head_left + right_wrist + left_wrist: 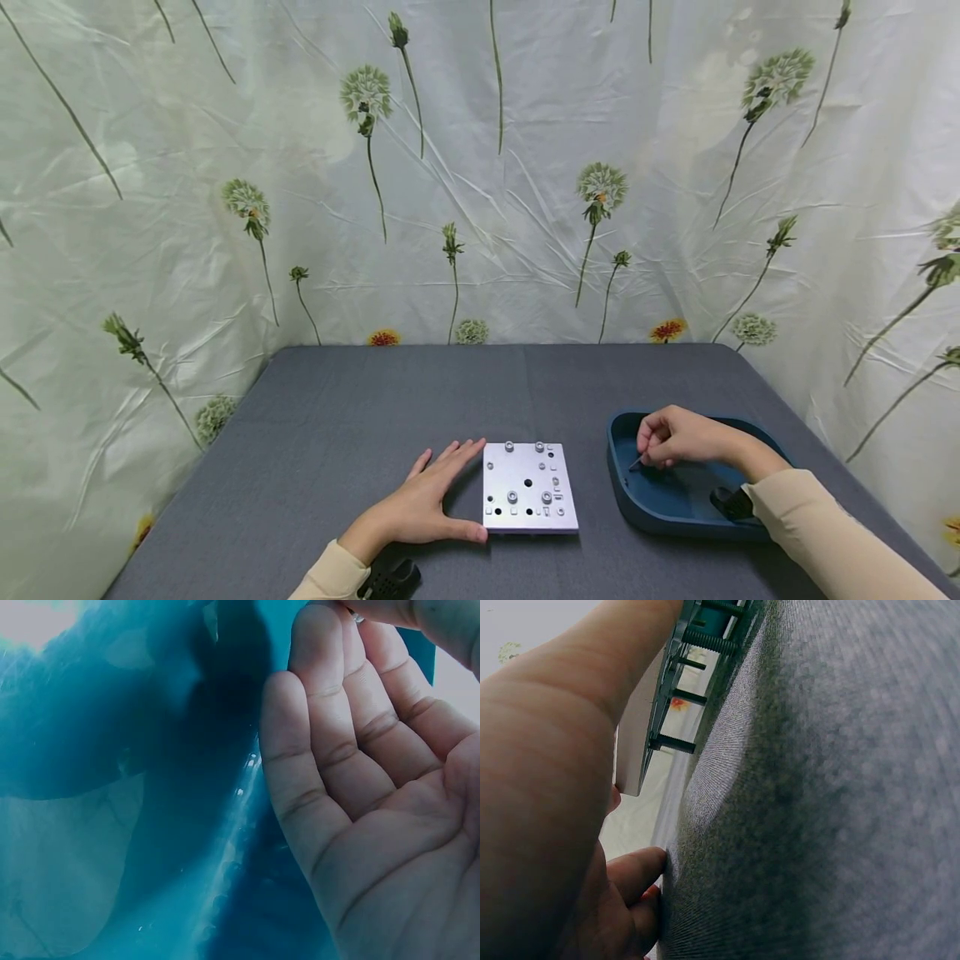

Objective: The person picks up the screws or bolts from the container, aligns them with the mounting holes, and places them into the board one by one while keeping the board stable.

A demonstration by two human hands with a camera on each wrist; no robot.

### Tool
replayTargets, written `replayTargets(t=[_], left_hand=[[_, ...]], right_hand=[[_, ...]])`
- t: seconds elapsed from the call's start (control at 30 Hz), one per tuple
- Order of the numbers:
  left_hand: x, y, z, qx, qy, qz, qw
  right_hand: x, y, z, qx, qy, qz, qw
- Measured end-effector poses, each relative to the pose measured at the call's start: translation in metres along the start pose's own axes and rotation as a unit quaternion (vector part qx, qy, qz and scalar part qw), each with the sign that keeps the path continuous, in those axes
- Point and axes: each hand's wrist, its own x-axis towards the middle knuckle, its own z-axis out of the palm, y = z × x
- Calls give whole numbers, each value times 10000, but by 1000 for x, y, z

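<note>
A silver metal plate with holes and several socket-head screws lies on the table. Threaded screw shanks stick out of its underside in the left wrist view. My left hand is spread along the plate's left side, thumb at the near corner and index fingertip at the far one. Over the blue tray, my right hand pinches a thin metal piece between thumb and fingertips. Only a shiny bit of that piece shows in the right wrist view, the fingers hiding most of it.
Grey cloth covers the table. The tray's raised rim surrounds my right hand, right of the plate. A floral curtain hangs behind the table and at both sides. Each wrist wears a small black device.
</note>
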Motion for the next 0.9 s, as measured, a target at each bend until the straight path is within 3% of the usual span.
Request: replayTargets(t=[0.9], left_hand=[[1, -3, 1, -9, -18, 19, 10000]], right_hand=[[-3, -22, -7, -91, 176, -80, 9998]])
